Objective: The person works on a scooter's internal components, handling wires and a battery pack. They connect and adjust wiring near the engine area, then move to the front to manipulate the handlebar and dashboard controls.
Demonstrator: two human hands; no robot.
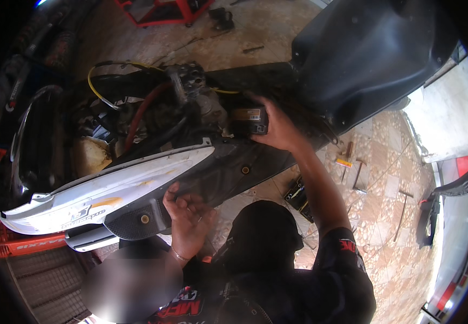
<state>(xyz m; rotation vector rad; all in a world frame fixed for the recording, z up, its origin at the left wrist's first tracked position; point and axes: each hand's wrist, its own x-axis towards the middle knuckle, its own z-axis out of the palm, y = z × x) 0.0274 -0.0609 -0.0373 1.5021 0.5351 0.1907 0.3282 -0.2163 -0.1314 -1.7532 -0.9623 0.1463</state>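
Note:
My right hand grips a black, boxy battery with an orange label in a recess of the scooter's dark body, beside exposed metal engine parts. My left hand is low at the middle, empty, fingers loosely bent and apart, by the dark footboard panel. To its left runs a scratched white side panel. Yellow cables and a red hose lie over the frame. A dark rounded shape and a blurred patch at the bottom hide what lies beneath.
A large black plastic part is at the upper right. Tools and a black-yellow item lie on the tiled floor. A red stand is behind, a red crate at left, a white wall at right.

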